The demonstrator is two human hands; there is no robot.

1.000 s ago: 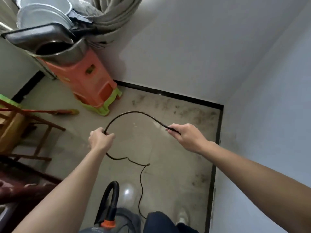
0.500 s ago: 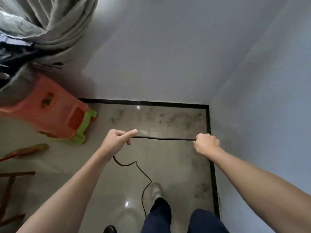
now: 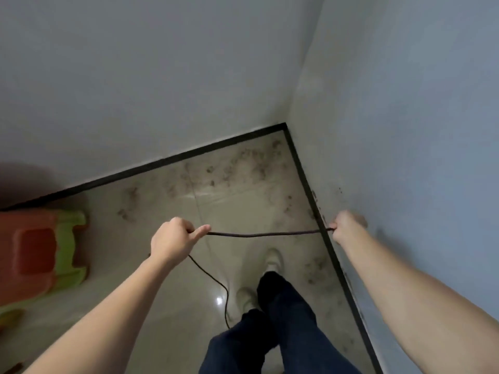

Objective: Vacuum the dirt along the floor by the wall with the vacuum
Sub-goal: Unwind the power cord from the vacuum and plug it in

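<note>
A thin black power cord (image 3: 259,234) is stretched nearly straight between my two hands above the floor. My left hand (image 3: 174,242) pinches it at the left, and from there the cord trails down past my legs. My right hand (image 3: 347,225) grips the other end close to the right wall. Dark dirt (image 3: 243,168) lies scattered on the beige tile in the corner and along both black skirtings. The vacuum itself is out of view.
An orange and green plastic stool (image 3: 40,255) stands at the left by the far wall. White walls meet in a corner (image 3: 286,125) ahead. My legs in dark trousers (image 3: 270,333) and light shoes stand on the tile near the right wall.
The view has turned right toward the corner. The cord's loop has been pulled out straight, and my right hand has moved out to the right wall. The vacuum and stacked pans left the view.
</note>
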